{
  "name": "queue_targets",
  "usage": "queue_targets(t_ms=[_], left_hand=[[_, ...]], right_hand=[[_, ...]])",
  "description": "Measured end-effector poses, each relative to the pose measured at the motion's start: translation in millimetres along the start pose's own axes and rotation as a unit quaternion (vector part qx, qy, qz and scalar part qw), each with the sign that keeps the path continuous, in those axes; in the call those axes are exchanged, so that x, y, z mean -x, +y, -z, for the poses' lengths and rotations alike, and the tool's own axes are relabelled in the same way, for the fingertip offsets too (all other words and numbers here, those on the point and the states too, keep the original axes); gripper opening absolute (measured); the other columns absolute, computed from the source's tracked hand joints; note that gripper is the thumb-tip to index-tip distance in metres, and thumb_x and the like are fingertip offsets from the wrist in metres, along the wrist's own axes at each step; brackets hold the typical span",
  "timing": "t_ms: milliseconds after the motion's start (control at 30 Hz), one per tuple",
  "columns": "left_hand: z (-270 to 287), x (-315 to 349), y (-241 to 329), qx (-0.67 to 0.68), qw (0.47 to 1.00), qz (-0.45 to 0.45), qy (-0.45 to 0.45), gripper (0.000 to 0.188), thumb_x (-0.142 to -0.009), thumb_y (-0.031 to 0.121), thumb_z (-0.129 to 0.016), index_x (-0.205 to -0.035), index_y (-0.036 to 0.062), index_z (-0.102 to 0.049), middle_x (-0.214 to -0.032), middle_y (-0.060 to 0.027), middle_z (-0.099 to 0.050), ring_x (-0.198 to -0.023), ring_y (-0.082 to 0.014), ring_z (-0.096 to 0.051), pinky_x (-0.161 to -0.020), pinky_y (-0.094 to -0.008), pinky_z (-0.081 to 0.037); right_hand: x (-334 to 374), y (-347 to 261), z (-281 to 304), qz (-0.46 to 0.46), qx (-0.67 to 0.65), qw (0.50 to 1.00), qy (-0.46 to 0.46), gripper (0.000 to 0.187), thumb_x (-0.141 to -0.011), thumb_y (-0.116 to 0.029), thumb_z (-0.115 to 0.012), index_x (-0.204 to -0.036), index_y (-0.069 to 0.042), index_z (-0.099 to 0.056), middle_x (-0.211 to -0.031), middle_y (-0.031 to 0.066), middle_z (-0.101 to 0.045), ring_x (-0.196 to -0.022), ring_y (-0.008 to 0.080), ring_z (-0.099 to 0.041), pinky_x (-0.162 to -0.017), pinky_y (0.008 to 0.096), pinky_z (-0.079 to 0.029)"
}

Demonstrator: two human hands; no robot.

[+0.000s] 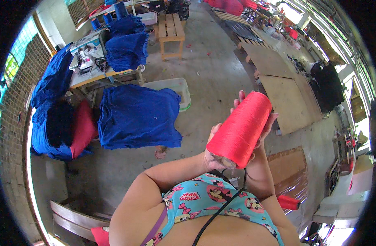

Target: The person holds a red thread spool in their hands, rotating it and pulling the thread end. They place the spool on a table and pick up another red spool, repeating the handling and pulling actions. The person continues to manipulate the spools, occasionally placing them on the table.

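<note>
We hold a big red cone of thread (240,129) up near our chest — our left hand (212,158) grips its wide bottom, our right hand (265,123) wraps behind so it stays steady.

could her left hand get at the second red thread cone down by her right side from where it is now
Probably not as things stand. The left hand is cupped under the big red thread cone, and the right forearm crosses between it and the smaller red cone.
</note>
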State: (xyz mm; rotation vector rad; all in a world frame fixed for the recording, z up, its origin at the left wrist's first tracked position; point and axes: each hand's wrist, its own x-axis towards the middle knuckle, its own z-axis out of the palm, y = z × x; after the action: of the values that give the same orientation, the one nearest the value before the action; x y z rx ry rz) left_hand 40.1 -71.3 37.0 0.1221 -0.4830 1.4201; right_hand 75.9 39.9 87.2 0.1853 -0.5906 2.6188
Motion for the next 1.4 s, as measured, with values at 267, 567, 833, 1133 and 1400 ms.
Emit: queue_targets(t_ms=[267,567,833,1133,1400], left_hand=[[26.5,23.6,62.4,-0.32,0.928,0.063,0.182,0.066,-0.076,0.038,-0.061,-0.128,0.0046,-0.037,-0.125,-0.0115,-0.048,-0.112,-0.0235,-0.05,-0.095,-0.0394,-0.039],[-16.9,-16.0,45.1,-0.881,0.371,-0.012,0.294,0.087,-0.06,0.022,-0.074,-0.131,0.0018,-0.028,-0.121,-0.0178,-0.046,-0.108,-0.0297,-0.049,-0.092,-0.0371,-0.04],[40.5,-18.5,1.8,-0.907,-0.374,-0.156,0.111,0.055,-0.082,0.027,-0.04,-0.134,0.0107,-0.033,-0.139,-0.0139,-0.03,-0.122,-0.0375,-0.036,-0.1,-0.0499,-0.027],[109.6,39.1,135.0,-0.872,-0.038,0.332,0.358,0.044,-0.081,0.032,-0.05,-0.116,0.005,-0.054,-0.11,-0.0167,-0.057,-0.108,-0.0341,-0.051,-0.093,-0.048,-0.035],[11.4,17.6,97.9,-0.954,0.077,-0.094,0.273,0.067,-0.075,0.041,-0.063,-0.123,-0.0005,-0.042,-0.132,-0.0246,-0.03,-0.118,-0.0437,-0.035,-0.096,-0.0464,-0.034]], right_hand=[[-1.3,-43.6,25.6,-0.083,0.344,0.932,0.079,0.064,-0.074,-0.052,-0.058,-0.118,-0.007,-0.045,-0.11,0.0117,-0.054,-0.097,0.0291,-0.055,-0.082,0.0425,-0.048],[-8.1,-20.6,38.9,0.147,0.414,0.87,0.225,0.039,-0.073,-0.019,-0.067,-0.107,-0.007,-0.05,-0.098,0.0056,-0.056,-0.088,0.0194,-0.055,-0.078,0.0345,-0.047],[-8.2,-27.1,40.2,0.179,0.332,0.871,0.314,0.031,-0.08,-0.027,-0.061,-0.103,-0.008,-0.051,-0.097,0.0054,-0.056,-0.085,0.0187,-0.057,-0.074,0.0339,-0.048],[0.3,-36.3,31.5,0.117,0.252,0.924,0.263,0.029,-0.08,-0.027,-0.061,-0.1,-0.008,-0.051,-0.093,0.0063,-0.059,-0.084,0.0191,-0.058,-0.074,0.0339,-0.048],[-8.2,-20.4,52.7,0.226,0.383,0.838,0.316,0.034,-0.07,-0.01,-0.073,-0.095,-0.006,-0.051,-0.089,0.0046,-0.058,-0.079,0.0116,-0.055,-0.072,0.027,-0.047]])
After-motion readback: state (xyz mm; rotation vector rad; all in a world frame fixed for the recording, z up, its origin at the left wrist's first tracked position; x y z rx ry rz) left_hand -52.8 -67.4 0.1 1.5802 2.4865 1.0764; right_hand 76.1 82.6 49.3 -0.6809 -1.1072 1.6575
